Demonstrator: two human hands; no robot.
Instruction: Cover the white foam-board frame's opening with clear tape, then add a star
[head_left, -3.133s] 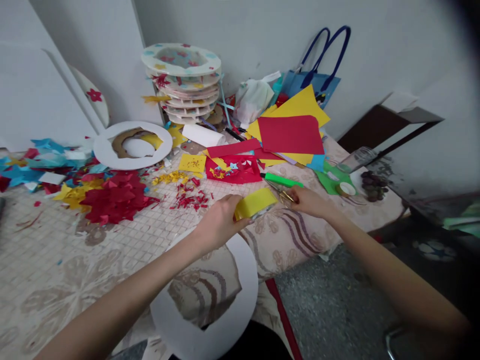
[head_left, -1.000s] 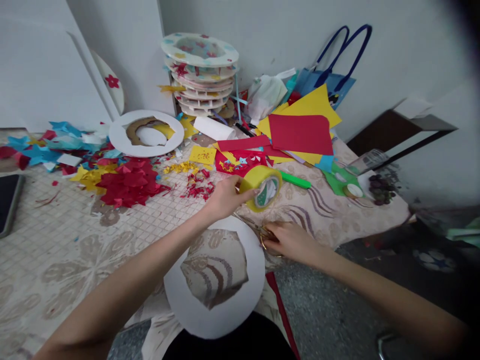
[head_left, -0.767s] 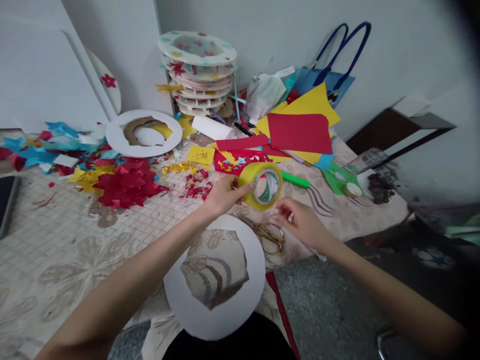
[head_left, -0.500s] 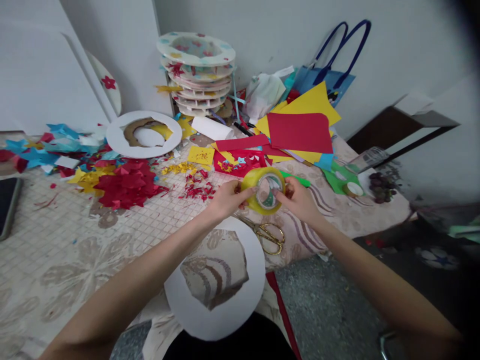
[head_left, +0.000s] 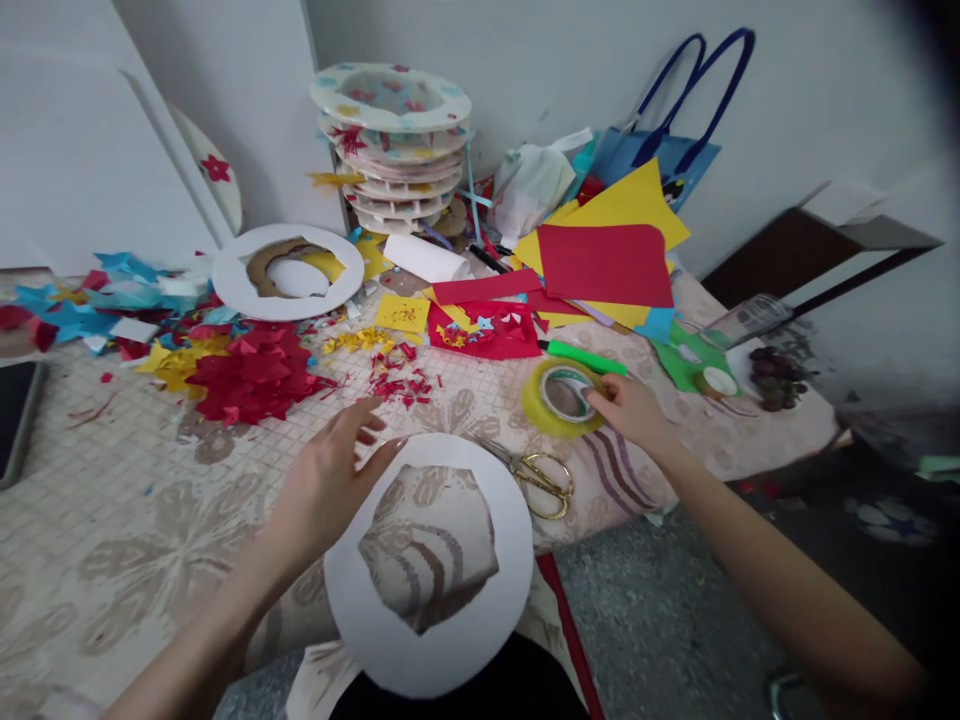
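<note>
One tape roll (head_left: 564, 397) lowered, left hand (head_left: 330, 485) freed

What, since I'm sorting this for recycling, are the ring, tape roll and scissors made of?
Ring: probably matte white card or foam board. It lies flat, looks stiff and has no sheen.
Tape roll: glossy, translucent yellowish plastic film, seemingly on a printed card core.
Scissors: likely metal, with shiny gold-toned handles.
</note>
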